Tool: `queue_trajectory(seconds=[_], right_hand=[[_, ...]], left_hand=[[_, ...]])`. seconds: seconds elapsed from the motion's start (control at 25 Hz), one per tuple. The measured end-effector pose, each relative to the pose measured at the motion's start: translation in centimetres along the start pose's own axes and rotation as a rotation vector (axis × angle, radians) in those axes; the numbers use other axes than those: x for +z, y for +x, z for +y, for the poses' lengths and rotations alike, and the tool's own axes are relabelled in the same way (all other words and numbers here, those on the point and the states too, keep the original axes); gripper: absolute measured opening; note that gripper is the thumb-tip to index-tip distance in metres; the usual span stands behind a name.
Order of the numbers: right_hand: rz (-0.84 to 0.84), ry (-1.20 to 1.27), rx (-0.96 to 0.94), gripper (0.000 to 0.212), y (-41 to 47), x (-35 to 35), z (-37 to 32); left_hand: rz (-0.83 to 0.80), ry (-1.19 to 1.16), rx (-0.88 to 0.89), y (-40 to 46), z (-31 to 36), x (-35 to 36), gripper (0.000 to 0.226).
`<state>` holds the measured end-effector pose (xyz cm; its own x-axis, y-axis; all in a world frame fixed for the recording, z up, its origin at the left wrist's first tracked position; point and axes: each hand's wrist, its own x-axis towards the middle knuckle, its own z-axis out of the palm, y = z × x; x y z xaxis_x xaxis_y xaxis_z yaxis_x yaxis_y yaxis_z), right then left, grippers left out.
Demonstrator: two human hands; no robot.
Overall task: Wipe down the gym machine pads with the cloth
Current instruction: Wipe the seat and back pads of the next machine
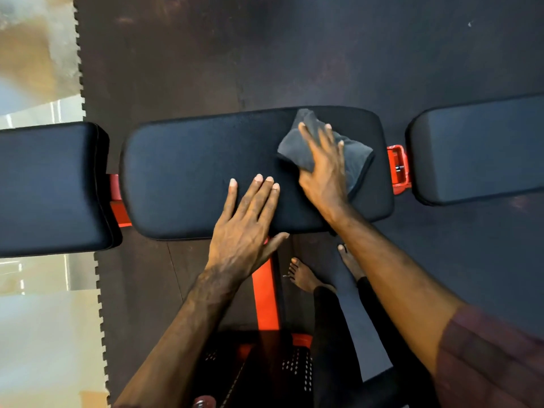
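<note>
Black pad (188, 172), right hand (322, 169) pressing cloth (357, 156)

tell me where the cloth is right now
In the head view the grey cloth lies on the right end of the middle pad, pressed flat under the right hand.

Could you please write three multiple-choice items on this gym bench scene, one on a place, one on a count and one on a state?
1. Where does the cloth lie?
A. on the middle pad's right part
B. on the floor
C. on the left pad

2. How many black pads show?
A. one
B. two
C. three

3. How is the left hand?
A. gripping the cloth
B. flat on the pad, fingers straight
C. clenched in the air

Key: 1 A, the right hand presses the cloth near the right end of the middle pad. 2 C, left pad, middle pad and right pad. 3 B, the fingers lie straight on the pad.
</note>
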<state>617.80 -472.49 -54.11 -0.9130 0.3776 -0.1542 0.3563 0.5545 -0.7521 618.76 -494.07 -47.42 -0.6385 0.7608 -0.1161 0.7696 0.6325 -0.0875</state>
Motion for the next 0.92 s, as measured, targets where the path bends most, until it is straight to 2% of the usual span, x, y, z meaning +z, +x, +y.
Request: queue_trajectory(seconds=[0.12, 0.16, 0.24, 0.32, 0.36, 0.44, 0.52, 0.56, 0.64, 0.72, 0.8, 0.88, 0.92], right_hand=[[-0.140, -0.017, -0.289, 0.106, -6.0, -0.2, 1.6], [-0.171, -0.022, -0.332, 0.106, -7.2, -0.8, 2.6], [-0.154, -0.010, -0.293, 0.103, -6.3, -1.3, 3.3], [-0.111, -0.026, -0.172, 0.098, -4.9, -0.9, 1.5], [-0.116, -0.045, -0.173, 0.096, -5.3, -0.5, 0.5], [-0.212, -0.108, -0.402, 0.096, -7.8, -0.3, 1.2], [-0.406, -0.210, -0.693, 0.098, -9.6, -2.0, 4.9], [-0.456, -0.248, -0.767, 0.102, -9.1, -3.2, 6.8], [-0.425, -0.265, -0.699, 0.111, -7.4, -3.9, 8.1], [-0.349, -0.232, -0.560, 0.107, -7.2, -2.5, 5.7], [-0.341, -0.217, -0.670, 0.093, -8.5, -0.7, 3.7], [-0.451, -0.253, -0.842, 0.081, -9.6, -1.7, 5.6], [-0.492, -0.261, -0.863, 0.082, -9.5, -3.1, 7.2]], left_hand=[[0.011, 0.009, -0.013, 0.0, 0.1, -0.1, 0.089], [0.011, 0.004, -0.015, 0.0, 0.1, -0.1, 0.089], [0.018, -0.002, -0.020, -0.1, 0.3, -0.1, 0.089], [0.028, -0.024, -0.029, 0.1, 0.3, 0.0, 0.092], [0.025, -0.037, -0.039, 0.1, 0.2, -0.1, 0.095], [0.012, -0.055, -0.047, 0.2, 0.0, -0.2, 0.104], [-0.012, -0.052, -0.038, 0.3, -0.1, -0.4, 0.113], [-0.019, -0.040, -0.035, 0.3, 0.0, -0.4, 0.115], [-0.025, -0.013, -0.033, 0.3, 0.0, -0.2, 0.116], [-0.025, -0.006, -0.029, 0.3, 0.0, 0.0, 0.114], [-0.025, -0.014, -0.034, 0.3, -0.1, 0.0, 0.112], [-0.037, -0.024, -0.031, 0.2, 0.0, -0.2, 0.110], [-0.045, -0.019, -0.038, 0.2, 0.1, -0.2, 0.110]])
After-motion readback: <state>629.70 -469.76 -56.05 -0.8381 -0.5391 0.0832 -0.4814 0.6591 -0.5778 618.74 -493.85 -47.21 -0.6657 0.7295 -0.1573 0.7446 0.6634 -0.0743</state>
